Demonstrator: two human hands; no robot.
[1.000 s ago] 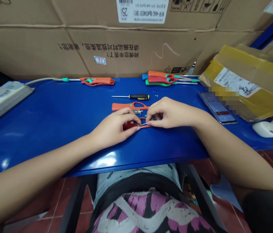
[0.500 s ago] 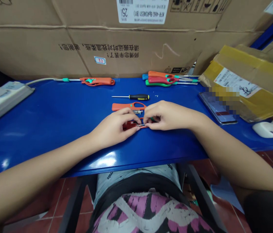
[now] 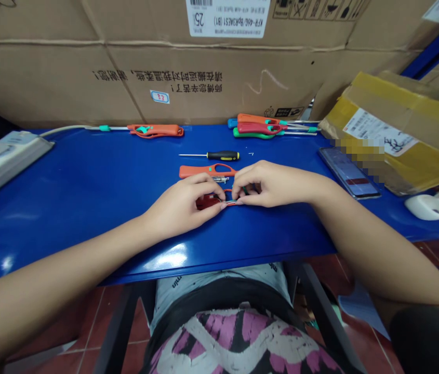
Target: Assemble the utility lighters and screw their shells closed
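An opened red utility lighter housing (image 3: 204,202) lies low over the blue table, partly hidden by my fingers. My left hand (image 3: 180,208) grips its body between thumb and fingers. At its trigger-guard end, my right hand (image 3: 269,184) pinches with thumb and forefinger; thin wires or small parts there are too small to make out. Just beyond my hands rests an orange lighter shell (image 3: 195,171) with a finger loop. Between that shell and my left fingers sits a small metallic, see-through part (image 3: 220,179). A black and yellow screwdriver (image 3: 223,155) lies farther back.
Several coloured lighters (image 3: 258,127) are piled at the back; another orange lighter (image 3: 160,130) lies back left. A power strip (image 3: 9,156) is at the left edge. To the right are a phone (image 3: 349,174), a yellow-taped box (image 3: 390,135) and a white object (image 3: 427,206).
My right hand's fingertips have shifted slightly at the trigger-guard end of the red housing. The left hand keeps its grip in nearly the same place.
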